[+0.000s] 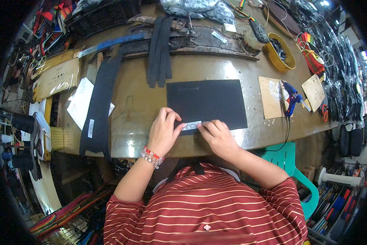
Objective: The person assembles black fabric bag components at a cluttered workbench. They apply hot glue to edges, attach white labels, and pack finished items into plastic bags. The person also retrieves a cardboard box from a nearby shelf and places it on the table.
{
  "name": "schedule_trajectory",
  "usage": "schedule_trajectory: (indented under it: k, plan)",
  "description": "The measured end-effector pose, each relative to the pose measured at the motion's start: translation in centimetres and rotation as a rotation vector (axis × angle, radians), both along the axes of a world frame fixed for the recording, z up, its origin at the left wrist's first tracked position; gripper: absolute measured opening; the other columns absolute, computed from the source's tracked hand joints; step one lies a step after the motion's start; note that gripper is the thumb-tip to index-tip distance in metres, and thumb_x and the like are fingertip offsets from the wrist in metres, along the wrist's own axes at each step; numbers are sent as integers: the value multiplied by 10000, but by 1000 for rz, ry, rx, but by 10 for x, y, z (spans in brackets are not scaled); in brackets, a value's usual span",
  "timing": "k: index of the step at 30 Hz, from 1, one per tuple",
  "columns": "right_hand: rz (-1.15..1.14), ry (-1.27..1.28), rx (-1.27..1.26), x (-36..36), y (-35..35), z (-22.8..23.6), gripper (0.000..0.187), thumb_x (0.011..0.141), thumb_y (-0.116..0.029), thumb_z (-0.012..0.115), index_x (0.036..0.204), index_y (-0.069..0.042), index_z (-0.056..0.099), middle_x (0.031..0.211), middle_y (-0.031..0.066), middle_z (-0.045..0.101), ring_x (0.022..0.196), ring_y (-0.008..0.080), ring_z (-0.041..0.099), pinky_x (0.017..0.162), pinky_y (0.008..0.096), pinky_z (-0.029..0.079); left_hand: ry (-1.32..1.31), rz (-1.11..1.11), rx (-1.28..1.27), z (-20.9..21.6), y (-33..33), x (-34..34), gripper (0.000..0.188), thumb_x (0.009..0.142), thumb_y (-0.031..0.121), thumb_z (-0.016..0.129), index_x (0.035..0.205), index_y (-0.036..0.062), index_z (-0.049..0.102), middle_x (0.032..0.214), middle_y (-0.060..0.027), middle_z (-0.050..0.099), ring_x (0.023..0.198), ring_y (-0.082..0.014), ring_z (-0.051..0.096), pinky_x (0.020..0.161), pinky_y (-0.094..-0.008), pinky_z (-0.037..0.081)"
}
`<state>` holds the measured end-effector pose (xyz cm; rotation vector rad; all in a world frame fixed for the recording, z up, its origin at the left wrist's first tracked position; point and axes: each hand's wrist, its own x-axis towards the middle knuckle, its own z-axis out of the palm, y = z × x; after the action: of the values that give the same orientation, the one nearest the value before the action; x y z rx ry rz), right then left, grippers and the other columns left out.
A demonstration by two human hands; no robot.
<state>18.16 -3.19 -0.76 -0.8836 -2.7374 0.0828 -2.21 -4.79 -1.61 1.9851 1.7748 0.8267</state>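
Observation:
A black rectangular fabric panel (210, 100) lies flat on the table in front of me. Along its near edge is a small white printed label (191, 125). My left hand (163, 130), with a beaded bracelet at the wrist, has its thumb and fingers closed at the label's left end. At the label's other end, the fingertips of my right hand (219, 138) are pinched together on it. Both hands rest low over the panel's near edge, and the fingertips hide the label's ends.
Black fabric strips (100, 102) lie at left over white paper; more strips (160, 51) hang off a dark board. A blue glue gun (290, 99) sits on cardboard at right, near orange-handled scissors (325, 112). A yellow bowl (285, 57) stands behind; a green chair (287, 157) is below.

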Motion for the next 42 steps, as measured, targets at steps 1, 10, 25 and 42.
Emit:
schedule_trajectory:
  k: [1,10,25,42]
  plan:
    - [-32,-63,-39,3,2,3,339,762,-118,519,1071,5,585,1066,69,533,961,206,506,829,346,414,-9,-4,-13,-1,0,0,238,758,181,698,880,50,541,969,-107,478,872,-298,552,735,-393,460]
    - [-544,414,-70,-6,240,33,144,770,-141,608,838,-49,694,878,202,645,818,349,626,751,435,490,-48,10,-74,3,0,0,230,762,205,696,878,62,556,984,-93,483,894,-290,550,763,-391,463]
    - [-21,533,-149,-22,141,39,72,756,-35,654,824,-30,632,955,109,610,830,229,614,696,308,501,-1171,-58,-338,22,94,-14,304,914,222,557,1140,18,550,998,-62,605,840,-104,579,712,-237,507]
    - [-516,603,-623,-43,120,-4,147,752,-95,699,835,20,661,742,159,668,660,182,652,614,292,506,-415,146,-82,-5,98,-11,184,773,142,703,850,-2,619,729,-60,645,640,-112,594,615,-254,490]
